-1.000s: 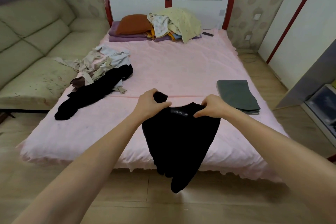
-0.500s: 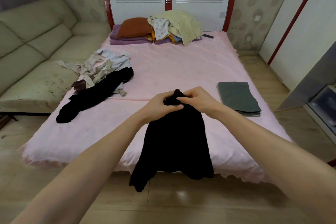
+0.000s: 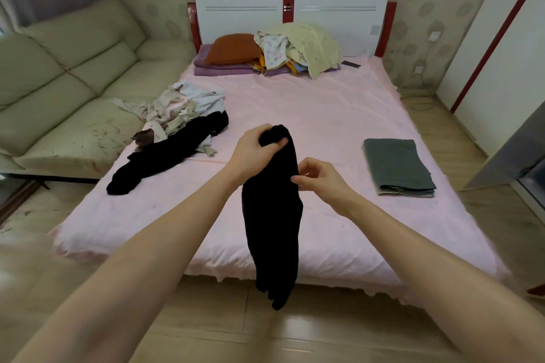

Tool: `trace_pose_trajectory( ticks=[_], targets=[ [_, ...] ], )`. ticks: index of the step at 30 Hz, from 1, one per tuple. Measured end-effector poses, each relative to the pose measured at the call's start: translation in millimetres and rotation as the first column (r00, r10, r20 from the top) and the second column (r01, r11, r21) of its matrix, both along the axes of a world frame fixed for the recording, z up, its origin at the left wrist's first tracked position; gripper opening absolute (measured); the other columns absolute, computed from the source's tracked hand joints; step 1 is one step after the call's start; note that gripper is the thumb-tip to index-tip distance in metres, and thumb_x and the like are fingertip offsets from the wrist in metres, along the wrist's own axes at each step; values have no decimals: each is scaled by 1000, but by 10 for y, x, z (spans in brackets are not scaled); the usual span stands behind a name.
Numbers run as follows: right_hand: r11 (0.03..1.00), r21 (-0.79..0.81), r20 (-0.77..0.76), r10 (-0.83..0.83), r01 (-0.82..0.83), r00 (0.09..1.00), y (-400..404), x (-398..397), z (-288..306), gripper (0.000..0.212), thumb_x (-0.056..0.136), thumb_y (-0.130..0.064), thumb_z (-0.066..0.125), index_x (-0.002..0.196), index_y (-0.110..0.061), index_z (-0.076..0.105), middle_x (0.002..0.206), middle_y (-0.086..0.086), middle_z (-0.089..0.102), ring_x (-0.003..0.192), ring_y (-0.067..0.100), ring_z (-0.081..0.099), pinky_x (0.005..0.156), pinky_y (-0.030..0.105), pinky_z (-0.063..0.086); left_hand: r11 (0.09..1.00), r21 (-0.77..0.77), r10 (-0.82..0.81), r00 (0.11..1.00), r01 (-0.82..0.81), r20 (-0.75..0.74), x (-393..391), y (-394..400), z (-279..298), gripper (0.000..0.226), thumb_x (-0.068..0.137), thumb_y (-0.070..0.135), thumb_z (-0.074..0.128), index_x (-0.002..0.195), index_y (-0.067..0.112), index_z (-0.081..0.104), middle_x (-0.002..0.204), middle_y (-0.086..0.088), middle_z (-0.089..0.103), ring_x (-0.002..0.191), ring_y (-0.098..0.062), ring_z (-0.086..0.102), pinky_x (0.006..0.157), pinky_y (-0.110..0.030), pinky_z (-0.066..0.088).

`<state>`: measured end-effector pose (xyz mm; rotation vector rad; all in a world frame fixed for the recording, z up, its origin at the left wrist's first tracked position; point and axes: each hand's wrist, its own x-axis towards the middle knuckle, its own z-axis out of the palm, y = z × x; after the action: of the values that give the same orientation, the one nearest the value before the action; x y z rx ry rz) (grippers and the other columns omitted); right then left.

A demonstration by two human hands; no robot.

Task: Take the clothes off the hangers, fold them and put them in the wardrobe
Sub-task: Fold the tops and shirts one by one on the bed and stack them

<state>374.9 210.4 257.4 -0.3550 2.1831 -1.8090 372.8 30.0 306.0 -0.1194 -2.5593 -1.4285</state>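
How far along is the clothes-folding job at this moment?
Done: one folded grey stack lies on the bed. In hand: the left hand grips a black garment hanging doubled, the right hand beside its edge. Left: the unfolded pile; nothing visibly in the wardrobe.

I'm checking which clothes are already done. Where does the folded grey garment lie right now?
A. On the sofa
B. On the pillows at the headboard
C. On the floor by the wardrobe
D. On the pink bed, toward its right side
D: the folded grey garment lies flat on the pink bed, to the right of the right hand.
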Motion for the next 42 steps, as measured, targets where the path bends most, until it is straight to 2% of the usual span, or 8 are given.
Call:
trace_pose_trajectory(
  ticks=[5, 10, 15, 22, 29, 34, 38, 42],
  targets=[
    [984, 80, -11, -160, 161, 987, -176, 38, -183, 8, 85, 0, 56, 84, -7, 56, 84, 1, 62, 77, 21, 64, 84, 53, 55, 996, 59, 60, 998, -60, -8, -11, -26, 11, 21, 88, 25, 66, 70, 26, 54, 64, 11, 54, 66, -11, 52, 62, -25, 38],
    [920, 146, -99, -353, 364, 930, -205, -13, -225, 6, 87, -6, 54, 90, -5, 59, 84, 1, 61, 78, 20, 58, 76, 36, 51, 993, 53, 111, 994, -110, -8, 32, -119, 20, 16, 88, 26, 67, 77, 18, 58, 65, 10, 53, 66, -11, 51, 61, -24, 36],
    [914, 184, -185, -328, 361, 926, -218, -17, -175, 9, 96, -6, 39, 98, -6, 48, 85, -1, 55, 74, 15, 50, 62, 24, 41, 987, 30, 158, 987, -158, 6, 58, -202, 56, 18, 89, 28, 65, 87, 10, 62, 72, 6, 56, 72, -15, 54, 62, -26, 38],
    [839, 472, -543, 34, 272, 839, 51, -3, 39, 7, 99, -15, 36, 96, -9, 36, 67, 9, 52, 58, 28, 45, 53, 38, 32, 987, -29, 159, 987, -159, 1, 115, -450, -16, 19, 89, 26, 65, 92, 6, 64, 85, -11, 66, 81, -22, 61, 68, -26, 41],
    [856, 378, -703, 17, 353, 711, -16, 37, 227, 16, 104, -20, 36, 97, -6, 40, 59, 8, 49, 54, 35, 46, 52, 40, 32, 985, 19, 170, 985, -170, -29, 89, -391, 11, 11, 92, 24, 61, 92, 13, 62, 81, 1, 62, 76, -12, 56, 61, -18, 37],
    [862, 460, -522, 69, 213, 850, 131, -73, 106, 27, 100, -26, 49, 79, -9, 44, 61, 5, 49, 55, 19, 43, 56, 33, 30, 977, -8, 214, 976, -214, -42, 39, -328, 33, 10, 90, 25, 62, 91, 14, 60, 82, 1, 61, 79, -14, 55, 63, -25, 34],
    [985, 169, -93, -12, 28, 996, 180, -42, 88, 34, 97, -25, 56, 68, -17, 39, 61, -6, 33, 53, 7, 31, 50, 22, 23, 964, -7, 266, 964, -266, -7, -8, -320, -97, 16, 90, 25, 61, 93, 9, 60, 84, -3, 60, 83, -20, 55, 66, -28, 33],
    [1000, -9, 43, -4, 4, 999, 241, -77, 120, 37, 95, -22, 61, 65, -19, 38, 58, -6, 34, 51, 9, 31, 48, 20, 22, 968, -8, 252, 968, -252, 1, -14, -355, -122, 19, 91, 25, 60, 96, 7, 61, 86, -5, 61, 82, -18, 55, 61, -19, 35]
  ],
)
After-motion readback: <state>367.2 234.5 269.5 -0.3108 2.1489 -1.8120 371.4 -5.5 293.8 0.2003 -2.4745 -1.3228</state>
